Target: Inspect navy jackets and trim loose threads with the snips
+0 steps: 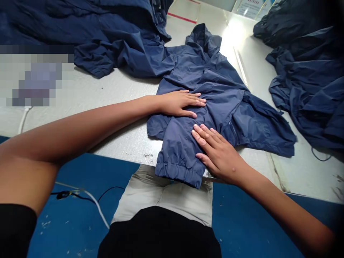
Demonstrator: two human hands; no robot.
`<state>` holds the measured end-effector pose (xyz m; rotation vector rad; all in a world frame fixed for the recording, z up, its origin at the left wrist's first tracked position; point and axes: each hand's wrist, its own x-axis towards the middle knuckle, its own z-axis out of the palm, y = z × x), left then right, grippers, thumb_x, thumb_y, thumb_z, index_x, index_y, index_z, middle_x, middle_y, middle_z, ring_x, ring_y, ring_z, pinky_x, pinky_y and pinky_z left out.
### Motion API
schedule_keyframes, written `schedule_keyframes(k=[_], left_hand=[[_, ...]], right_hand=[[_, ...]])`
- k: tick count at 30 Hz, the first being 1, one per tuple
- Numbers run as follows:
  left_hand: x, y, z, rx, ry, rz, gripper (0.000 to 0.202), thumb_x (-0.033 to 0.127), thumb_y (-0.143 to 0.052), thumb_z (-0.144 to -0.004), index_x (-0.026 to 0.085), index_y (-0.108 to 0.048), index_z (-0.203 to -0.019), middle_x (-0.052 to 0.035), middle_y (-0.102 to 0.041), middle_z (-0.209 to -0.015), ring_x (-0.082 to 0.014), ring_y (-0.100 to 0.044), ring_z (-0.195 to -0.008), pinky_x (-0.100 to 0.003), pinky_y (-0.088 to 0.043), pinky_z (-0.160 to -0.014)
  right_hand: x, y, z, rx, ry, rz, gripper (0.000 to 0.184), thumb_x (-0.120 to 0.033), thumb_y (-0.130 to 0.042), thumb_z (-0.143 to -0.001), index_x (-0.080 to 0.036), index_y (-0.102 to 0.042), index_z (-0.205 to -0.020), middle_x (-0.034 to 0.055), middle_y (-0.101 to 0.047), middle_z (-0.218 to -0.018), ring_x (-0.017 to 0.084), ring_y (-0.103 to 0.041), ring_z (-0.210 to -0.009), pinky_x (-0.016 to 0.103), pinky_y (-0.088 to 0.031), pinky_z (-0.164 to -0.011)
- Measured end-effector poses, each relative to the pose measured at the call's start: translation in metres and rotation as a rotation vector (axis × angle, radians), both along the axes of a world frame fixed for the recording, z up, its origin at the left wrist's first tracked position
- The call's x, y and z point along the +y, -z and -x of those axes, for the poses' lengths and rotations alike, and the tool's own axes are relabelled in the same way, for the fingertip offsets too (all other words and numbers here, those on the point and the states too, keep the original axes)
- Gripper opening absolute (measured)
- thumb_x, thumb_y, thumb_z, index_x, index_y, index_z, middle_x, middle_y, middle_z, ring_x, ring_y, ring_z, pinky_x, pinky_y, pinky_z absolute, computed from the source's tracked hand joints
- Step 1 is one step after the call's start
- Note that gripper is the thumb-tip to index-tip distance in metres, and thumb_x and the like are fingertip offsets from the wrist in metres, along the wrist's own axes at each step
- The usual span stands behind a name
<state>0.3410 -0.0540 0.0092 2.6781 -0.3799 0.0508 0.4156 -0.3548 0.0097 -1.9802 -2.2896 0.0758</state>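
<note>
On the pale table [107, 96], at ten o'clock from centre: heap of navy garments [94, 32], bunched, touching the spread jacket's shoulder.

Left hand [181, 104], just left of centre: palm down, flat on the jacket [215, 82], fingers straight and pressed together, gripping nothing.

Jacket lies at centre, hood [204, 39] toward twelve o'clock, one sleeve [177, 157] folded across the body, its gathered cuff hanging over the table edge at six o'clock. Zip [232, 130] shows near the right hand.

Right hand [215, 154], at five o'clock of the left: flat on the folded sleeve, fingers straight and close, thumb a little apart, clamped on nothing.

At three o'clock: second navy heap [309, 86], well apart from the jacket.

Handling, as judged: thin shell cloth, light, soft, probably slick on the smooth top; creases shift easily. Best grip looks to be the cuff's elastic or a seamed edge, where the cloth is thicker.

Count: one spread jacket, two heaps, two hands, one cuff seen.
</note>
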Motion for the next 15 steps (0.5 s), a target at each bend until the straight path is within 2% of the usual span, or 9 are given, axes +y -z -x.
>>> schedule_keyframes(k=[4, 6, 8, 10, 13, 15], left_hand=[[-0.001, 0.003, 0.000, -0.062, 0.005, 0.019, 0.068, 0.054, -0.060, -0.101, 0.023, -0.052, -0.160, -0.0062, -0.044, -0.171, -0.0296, -0.026, -0.165, -0.046, -0.019, -0.132], [-0.001, -0.002, 0.002, -0.087, 0.002, 0.012, 0.067, 0.051, -0.063, -0.099, 0.019, -0.054, -0.158, -0.0089, -0.047, -0.169, -0.0308, -0.028, -0.164, -0.045, -0.020, -0.132], [-0.005, -0.015, 0.007, -0.122, -0.022, 0.009, 0.064, 0.046, -0.062, -0.099, 0.018, -0.056, -0.156, -0.0107, -0.049, -0.168, -0.0312, -0.030, -0.164, -0.045, -0.021, -0.132], [-0.014, -0.036, 0.020, -0.183, -0.066, 0.021, 0.056, 0.042, -0.057, -0.102, 0.017, -0.059, -0.152, -0.0120, -0.055, -0.163, -0.0303, -0.039, -0.159, -0.042, -0.027, -0.129], [-0.044, -0.068, 0.058, -0.232, -0.146, 0.040, 0.043, 0.040, -0.050, -0.106, 0.019, -0.067, -0.139, -0.0118, -0.069, -0.144, -0.0270, -0.062, -0.136, -0.038, -0.041, -0.115], [-0.070, -0.078, 0.093, -0.192, -0.196, 0.037, 0.041, 0.044, -0.050, -0.108, 0.018, -0.067, -0.135, -0.0119, -0.072, -0.136, -0.0256, -0.068, -0.122, -0.036, -0.046, -0.105]], right_hand=[[0.004, -0.003, 0.000, 0.006, -0.016, -0.032, 0.062, -0.038, -0.039, -0.113, -0.016, -0.031, -0.170, 0.0126, -0.033, -0.176, 0.030, -0.023, -0.166, 0.055, -0.027, -0.134], [0.004, -0.005, 0.001, 0.001, -0.027, -0.057, 0.060, -0.037, -0.041, -0.113, -0.016, -0.034, -0.168, 0.0142, -0.036, -0.175, 0.031, -0.027, -0.165, 0.056, -0.030, -0.132], [0.001, -0.008, 0.003, -0.015, -0.031, -0.109, 0.060, -0.036, -0.046, -0.112, -0.012, -0.038, -0.166, 0.0181, -0.039, -0.172, 0.035, -0.031, -0.163, 0.059, -0.034, -0.130], [-0.005, -0.013, 0.008, -0.016, -0.026, -0.197, 0.057, -0.033, -0.051, -0.110, -0.010, -0.043, -0.162, 0.0215, -0.044, -0.169, 0.037, -0.036, -0.160, 0.061, -0.037, -0.128], [-0.019, -0.024, 0.023, 0.042, -0.026, -0.338, 0.046, -0.025, -0.058, -0.106, -0.014, -0.056, -0.151, 0.0201, -0.058, -0.156, 0.036, -0.049, -0.151, 0.059, -0.046, -0.121], [-0.030, -0.028, 0.037, 0.086, -0.049, -0.381, 0.038, -0.022, -0.063, -0.103, -0.017, -0.064, -0.141, 0.0178, -0.065, -0.147, 0.034, -0.058, -0.142, 0.054, -0.053, -0.114]])
